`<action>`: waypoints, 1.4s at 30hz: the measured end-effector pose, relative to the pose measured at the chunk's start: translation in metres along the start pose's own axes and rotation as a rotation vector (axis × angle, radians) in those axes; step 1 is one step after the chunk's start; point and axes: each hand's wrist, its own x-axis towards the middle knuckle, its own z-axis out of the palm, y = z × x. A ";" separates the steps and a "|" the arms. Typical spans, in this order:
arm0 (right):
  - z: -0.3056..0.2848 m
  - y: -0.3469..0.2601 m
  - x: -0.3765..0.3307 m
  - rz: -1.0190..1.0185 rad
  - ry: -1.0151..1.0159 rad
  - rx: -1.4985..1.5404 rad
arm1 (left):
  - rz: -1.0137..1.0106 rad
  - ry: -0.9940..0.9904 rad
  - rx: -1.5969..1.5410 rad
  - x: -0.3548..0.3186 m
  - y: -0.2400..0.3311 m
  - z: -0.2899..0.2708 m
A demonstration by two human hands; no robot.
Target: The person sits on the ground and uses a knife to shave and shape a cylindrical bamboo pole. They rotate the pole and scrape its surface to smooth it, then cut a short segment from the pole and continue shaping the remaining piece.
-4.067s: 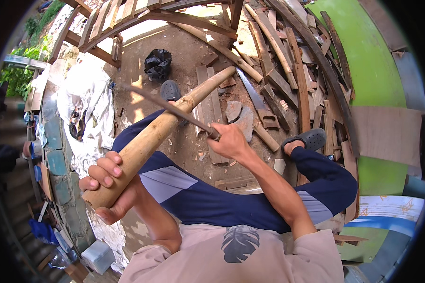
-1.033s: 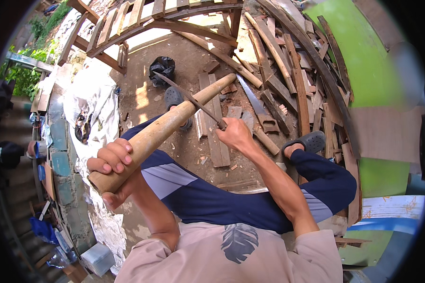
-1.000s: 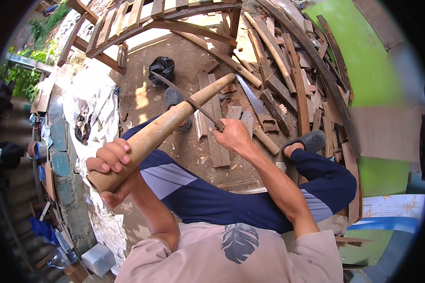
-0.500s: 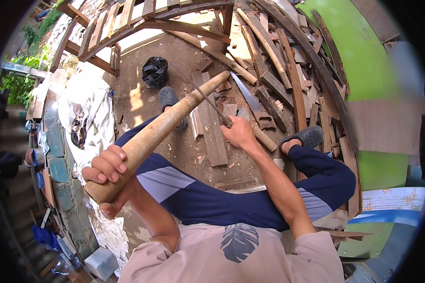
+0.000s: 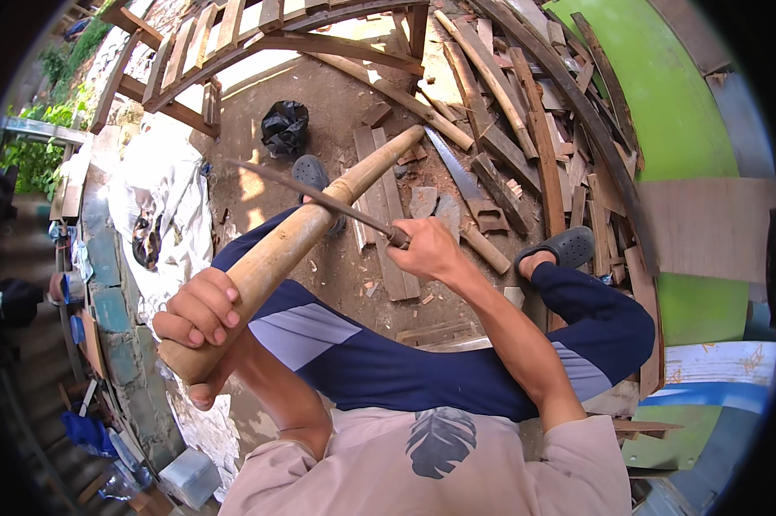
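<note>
My left hand (image 5: 200,320) grips the thick near end of a long, pale bamboo pole (image 5: 315,225). The pole slants up and away over my left knee toward the planks on the ground. My right hand (image 5: 424,248) is closed on the handle of a long dark blade (image 5: 317,198). The blade lies across the top of the pole near its middle, its tip pointing left. I sit with both legs in dark blue trousers (image 5: 388,361), grey sandals on my feet.
Piles of scrap planks and sticks (image 5: 526,146) fill the ground ahead and to the right. A handsaw (image 5: 453,172) lies among them. A black bag (image 5: 285,127) sits on the dirt, white sheeting (image 5: 160,215) at left, a green curved panel (image 5: 663,112) at right.
My right hand has drawn the blade back toward me along the pole, and the blade now lies flatter across it. The pole has stayed in my left hand, shifting a little.
</note>
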 end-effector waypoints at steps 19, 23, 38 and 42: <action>-0.020 -0.001 0.016 -0.024 -0.133 -0.085 | 0.072 -0.269 -0.053 0.014 -0.009 -0.013; -0.019 0.042 0.034 0.266 -0.024 -0.025 | 0.072 -0.280 -0.078 0.014 -0.011 -0.010; -0.008 0.000 0.024 0.159 0.021 0.022 | 0.034 0.218 0.065 -0.001 -0.004 0.017; 0.000 -0.028 -0.006 -0.008 0.021 0.056 | 0.087 0.312 0.147 -0.010 -0.003 0.028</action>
